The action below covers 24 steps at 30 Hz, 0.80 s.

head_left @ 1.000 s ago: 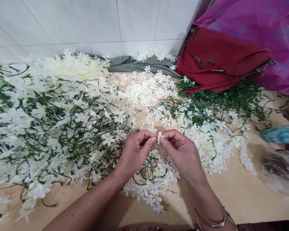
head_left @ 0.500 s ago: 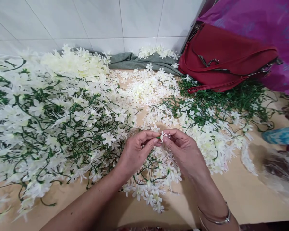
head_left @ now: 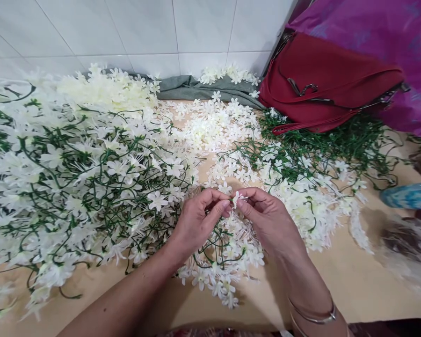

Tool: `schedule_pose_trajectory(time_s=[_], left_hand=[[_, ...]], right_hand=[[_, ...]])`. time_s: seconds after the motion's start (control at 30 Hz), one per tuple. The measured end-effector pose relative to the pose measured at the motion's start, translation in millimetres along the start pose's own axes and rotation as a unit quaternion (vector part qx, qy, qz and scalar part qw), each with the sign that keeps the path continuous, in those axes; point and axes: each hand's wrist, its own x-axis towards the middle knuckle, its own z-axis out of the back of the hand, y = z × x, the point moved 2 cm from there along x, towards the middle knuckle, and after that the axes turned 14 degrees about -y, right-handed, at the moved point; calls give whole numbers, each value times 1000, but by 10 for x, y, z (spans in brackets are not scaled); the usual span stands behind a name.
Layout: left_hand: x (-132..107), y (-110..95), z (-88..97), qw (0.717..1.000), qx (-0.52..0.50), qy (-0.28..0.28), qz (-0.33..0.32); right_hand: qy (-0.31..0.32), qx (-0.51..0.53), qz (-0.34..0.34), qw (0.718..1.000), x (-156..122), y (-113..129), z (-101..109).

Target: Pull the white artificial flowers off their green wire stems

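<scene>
Tabletop (head_left: 375,290) stretched across lower right, blossoms (head_left: 91,187) crowded left; centrally, our left hand (head_left: 198,222) and right hand (head_left: 272,220) pinched one flower (head_left: 236,199).

Loose white blossoms (head_left: 215,125) at mid-frame are bleached almost to glare under bright light, while soft shadows are cast on the tan tabletop (head_left: 358,290) around the forearms (head_left: 133,283). A glint is caught by the metal bracelet (head_left: 325,319). Joints in the tiled wall (head_left: 143,28) are slanted at left by wide-angle distortion. The left hand (head_left: 196,220) and right hand (head_left: 272,224) are rendered clearly; clear plastic (head_left: 407,250) near the right edge is blurred.
</scene>
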Motion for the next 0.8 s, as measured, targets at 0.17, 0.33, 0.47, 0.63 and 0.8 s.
schedule_pose_trajectory(time_s=[0.17,0.33,0.47,0.63,0.8], left_hand=[[-7,-14,-19,1000,1,9,-5],[-12,-52,-3,997,59,-5,-42],[-18,-81,9,989,116,-17,-92],[-19,-66,11,986,124,-1,-107],[-16,-46,7,988,118,11,-99]], right_hand=[[0,-8,-5,1000,7,38,18],[1,-44,16,999,-15,70,-6],[-28,-79,77,993,-49,86,-35],[21,-105,63,992,-31,129,-4],[52,-103,47,992,12,137,48]])
